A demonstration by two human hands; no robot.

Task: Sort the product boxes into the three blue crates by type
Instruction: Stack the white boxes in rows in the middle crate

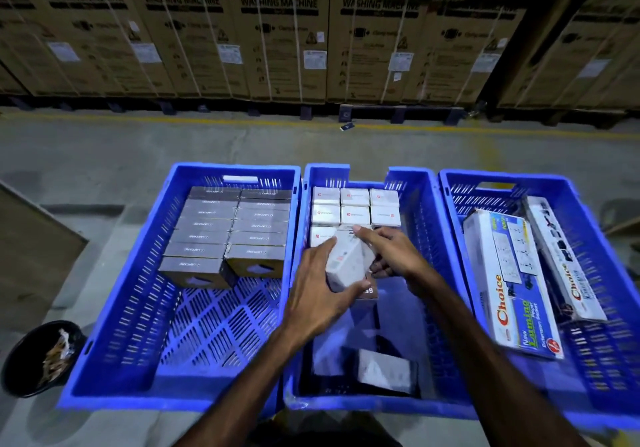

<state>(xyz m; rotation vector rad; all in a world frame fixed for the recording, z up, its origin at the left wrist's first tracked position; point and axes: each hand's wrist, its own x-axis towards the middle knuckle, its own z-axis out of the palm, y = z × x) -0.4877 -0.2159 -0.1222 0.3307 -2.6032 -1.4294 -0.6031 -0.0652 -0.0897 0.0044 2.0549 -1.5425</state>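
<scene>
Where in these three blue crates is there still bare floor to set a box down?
The left blue plastic crate has bare floor in its near half, in front of the dark grey boxes. The right blue crate has a bare strip nearer than the long white Choice boxes. The middle blue crate is crowded: small white boxes behind, both hands on one white box.

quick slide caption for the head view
Both hands seat a white box in the middle blue crate.
</scene>
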